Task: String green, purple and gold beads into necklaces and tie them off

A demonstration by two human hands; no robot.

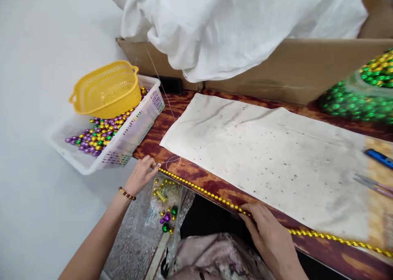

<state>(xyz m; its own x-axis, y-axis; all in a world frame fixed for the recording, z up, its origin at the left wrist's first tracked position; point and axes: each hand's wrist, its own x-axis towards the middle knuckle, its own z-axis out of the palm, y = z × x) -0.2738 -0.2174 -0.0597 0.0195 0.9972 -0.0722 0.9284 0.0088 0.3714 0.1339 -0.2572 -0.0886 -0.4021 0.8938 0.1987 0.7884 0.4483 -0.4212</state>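
Note:
A string of shiny gold beads runs along the front edge of the wooden table. At its left end my left hand is closed, with fingertips pinching the clear thread just beyond the last bead; a small whitish bit shows at the fingertips. The thread makes a loose loop on the wood beside them. My right hand grips the bead string farther right between thumb and fingers. Past that hand the beads continue toward the right edge of the view.
A white basket of purple, gold and green beads stands left, a yellow basket resting in it. White cloth covers the table. Scissors and a blue cutter lie right. Green beads are behind; cardboard borders the back.

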